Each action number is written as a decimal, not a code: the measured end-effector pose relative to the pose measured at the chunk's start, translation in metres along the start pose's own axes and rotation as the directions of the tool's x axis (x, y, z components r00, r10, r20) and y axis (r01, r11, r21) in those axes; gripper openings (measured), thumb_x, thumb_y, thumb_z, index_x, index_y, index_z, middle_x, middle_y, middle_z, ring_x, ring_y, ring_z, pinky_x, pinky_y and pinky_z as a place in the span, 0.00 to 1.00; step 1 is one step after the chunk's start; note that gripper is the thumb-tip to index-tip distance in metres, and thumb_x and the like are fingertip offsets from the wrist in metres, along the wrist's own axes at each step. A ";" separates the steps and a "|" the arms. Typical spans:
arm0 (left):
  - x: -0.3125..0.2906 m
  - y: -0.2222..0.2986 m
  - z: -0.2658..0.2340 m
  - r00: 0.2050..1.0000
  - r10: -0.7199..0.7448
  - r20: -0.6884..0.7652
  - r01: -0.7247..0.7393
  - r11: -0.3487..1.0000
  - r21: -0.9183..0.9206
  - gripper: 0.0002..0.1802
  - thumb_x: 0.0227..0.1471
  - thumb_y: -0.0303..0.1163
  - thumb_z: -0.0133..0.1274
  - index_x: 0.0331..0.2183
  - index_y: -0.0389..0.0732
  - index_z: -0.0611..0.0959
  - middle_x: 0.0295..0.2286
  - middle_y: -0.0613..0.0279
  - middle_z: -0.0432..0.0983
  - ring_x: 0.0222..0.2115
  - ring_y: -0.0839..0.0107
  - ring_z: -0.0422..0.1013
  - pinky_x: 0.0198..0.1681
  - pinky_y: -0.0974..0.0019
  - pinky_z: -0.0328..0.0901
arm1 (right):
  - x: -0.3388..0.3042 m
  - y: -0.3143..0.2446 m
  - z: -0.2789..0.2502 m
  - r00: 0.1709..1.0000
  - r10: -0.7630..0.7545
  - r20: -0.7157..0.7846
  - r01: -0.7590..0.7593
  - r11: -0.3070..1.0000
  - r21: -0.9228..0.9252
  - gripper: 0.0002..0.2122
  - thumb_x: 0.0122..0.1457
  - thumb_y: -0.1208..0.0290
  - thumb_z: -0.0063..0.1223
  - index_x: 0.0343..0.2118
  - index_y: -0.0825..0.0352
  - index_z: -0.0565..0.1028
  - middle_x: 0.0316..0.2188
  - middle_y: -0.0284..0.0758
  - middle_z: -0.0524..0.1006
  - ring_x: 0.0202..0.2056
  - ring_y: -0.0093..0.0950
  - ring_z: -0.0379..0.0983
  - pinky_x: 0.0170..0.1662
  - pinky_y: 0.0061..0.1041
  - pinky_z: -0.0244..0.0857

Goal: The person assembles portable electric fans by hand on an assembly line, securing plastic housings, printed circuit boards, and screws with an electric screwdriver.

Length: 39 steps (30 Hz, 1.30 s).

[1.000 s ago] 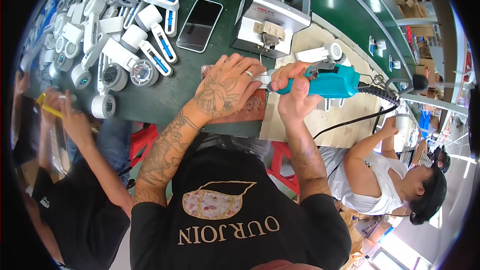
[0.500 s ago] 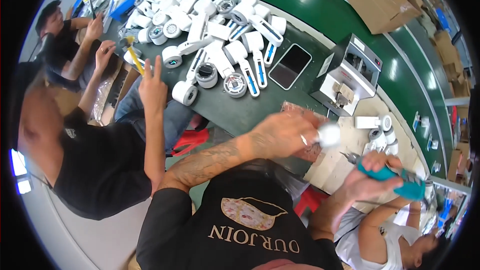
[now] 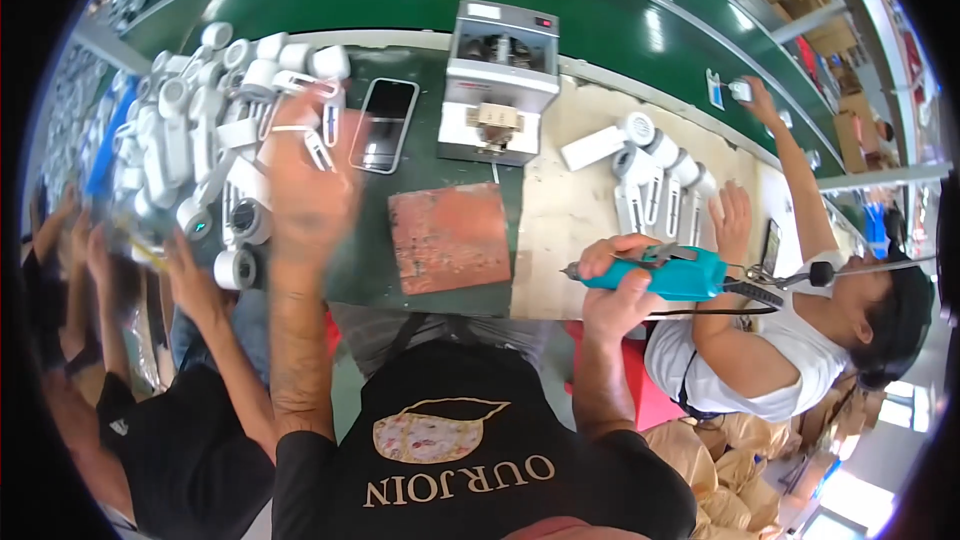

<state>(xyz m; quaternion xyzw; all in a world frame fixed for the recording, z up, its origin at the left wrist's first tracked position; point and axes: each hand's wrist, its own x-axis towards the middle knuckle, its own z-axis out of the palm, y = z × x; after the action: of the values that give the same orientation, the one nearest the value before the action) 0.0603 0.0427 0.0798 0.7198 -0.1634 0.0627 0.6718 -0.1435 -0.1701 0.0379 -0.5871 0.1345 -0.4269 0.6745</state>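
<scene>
while the right hand [image 3: 612,308] grips the teal driver [image 3: 690,275] above the near right part of the bench [image 3: 375,260], the left hand [image 3: 318,185] is over the near right side of the white unit pile [image 3: 165,145]. right fingers wrapped round the driver's front end, thumb on its near side; tip points left, above the pale board [image 3: 560,200], clear of the red-brown mat [image 3: 450,240]. left hand blurred: can't tell if fingers are spread or pinching anything. pile fills the left side of the bench. phone [image 3: 388,125] lies right of the left hand, grey machine [image 3: 500,85] right of that, beyond the mat. smaller unit group [image 3: 650,175] on the board, far side of the driver. co-worker's hand [image 3: 762,102] far right, at another white unit [image 3: 740,90].
</scene>
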 end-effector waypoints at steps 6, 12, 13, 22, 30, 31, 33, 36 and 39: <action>-0.047 -0.048 0.245 0.650 0.472 0.596 -0.688 0.698 0.198 0.18 0.53 0.37 0.55 0.38 0.31 0.80 0.42 0.48 0.73 0.44 0.50 0.68 0.47 0.55 0.67 | -0.008 -0.012 -0.012 0.999 -0.036 -0.014 0.036 0.998 -0.045 0.30 0.58 0.41 0.55 0.39 0.71 0.66 0.18 0.34 0.66 0.20 0.27 0.65 0.24 0.26 0.63; -0.022 -0.091 0.306 0.785 0.092 0.613 -0.456 0.755 0.471 0.19 0.53 0.44 0.50 0.35 0.40 0.86 0.41 0.48 0.75 0.44 0.48 0.68 0.50 0.53 0.64 | -0.023 -0.013 -0.037 0.995 -0.089 -0.038 0.084 0.989 -0.123 0.31 0.56 0.43 0.60 0.38 0.73 0.67 0.18 0.34 0.68 0.18 0.26 0.66 0.22 0.26 0.63; -0.018 -0.089 0.308 0.775 -0.020 0.631 -0.346 0.822 0.452 0.18 0.51 0.44 0.52 0.35 0.41 0.85 0.39 0.49 0.77 0.43 0.48 0.70 0.50 0.53 0.65 | -0.025 -0.015 -0.039 0.994 -0.077 -0.071 0.068 0.991 -0.119 0.31 0.54 0.43 0.62 0.38 0.73 0.67 0.19 0.34 0.69 0.19 0.26 0.67 0.22 0.26 0.63; -0.062 -0.027 0.213 0.777 0.351 0.523 -0.468 0.878 0.105 0.14 0.47 0.32 0.61 0.36 0.41 0.76 0.33 0.59 0.75 0.36 0.54 0.73 0.46 0.57 0.66 | -0.015 -0.009 -0.047 1.000 -0.006 -0.007 0.005 0.993 -0.117 0.27 0.54 0.50 0.65 0.41 0.74 0.72 0.22 0.33 0.73 0.22 0.22 0.69 0.27 0.20 0.60; -0.075 -0.033 0.081 0.713 0.229 0.663 -0.557 0.760 0.336 0.15 0.47 0.33 0.62 0.39 0.43 0.81 0.35 0.61 0.77 0.39 0.59 0.72 0.47 0.57 0.67 | -0.005 -0.004 -0.020 0.991 0.061 0.118 -0.046 0.991 -0.125 0.35 0.57 0.38 0.54 0.42 0.76 0.67 0.21 0.34 0.68 0.21 0.26 0.66 0.25 0.26 0.61; -0.077 -0.038 0.074 0.729 0.215 0.650 -0.515 0.797 0.314 0.14 0.47 0.34 0.62 0.38 0.43 0.81 0.35 0.61 0.77 0.39 0.59 0.72 0.46 0.57 0.67 | -0.001 -0.004 -0.008 0.990 0.042 0.131 -0.032 0.997 -0.076 0.35 0.57 0.38 0.54 0.42 0.75 0.66 0.20 0.34 0.67 0.21 0.26 0.65 0.24 0.27 0.61; -0.078 -0.040 0.068 0.718 0.256 0.647 -0.516 0.820 0.248 0.14 0.46 0.34 0.63 0.37 0.42 0.82 0.35 0.61 0.77 0.39 0.58 0.72 0.45 0.58 0.68 | 0.005 -0.005 0.012 0.987 0.054 0.153 -0.051 0.998 -0.026 0.35 0.56 0.37 0.53 0.42 0.72 0.66 0.19 0.34 0.66 0.20 0.27 0.64 0.23 0.27 0.60; -0.084 -0.049 0.063 0.739 0.253 0.624 -0.486 0.842 0.234 0.14 0.46 0.35 0.63 0.37 0.42 0.82 0.35 0.62 0.77 0.39 0.59 0.72 0.44 0.59 0.68 | 0.012 -0.001 0.039 0.980 -0.001 0.199 -0.026 0.991 0.133 0.35 0.53 0.34 0.53 0.43 0.68 0.67 0.18 0.33 0.65 0.18 0.27 0.63 0.22 0.28 0.58; -0.084 -0.050 0.060 0.736 0.248 0.630 -0.457 0.869 0.192 0.15 0.46 0.36 0.63 0.36 0.42 0.82 0.35 0.63 0.76 0.39 0.60 0.72 0.44 0.59 0.68 | 0.013 0.005 0.051 0.955 0.031 0.294 -0.112 0.958 0.265 0.35 0.50 0.41 0.63 0.44 0.73 0.67 0.23 0.38 0.71 0.25 0.31 0.69 0.30 0.30 0.65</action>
<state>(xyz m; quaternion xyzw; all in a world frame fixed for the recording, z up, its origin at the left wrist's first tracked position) -0.0103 -0.0017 0.0010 0.7610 -0.4847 -0.0078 0.4311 -0.0983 -0.1456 0.0515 -0.5367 -0.0047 -0.3271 0.7778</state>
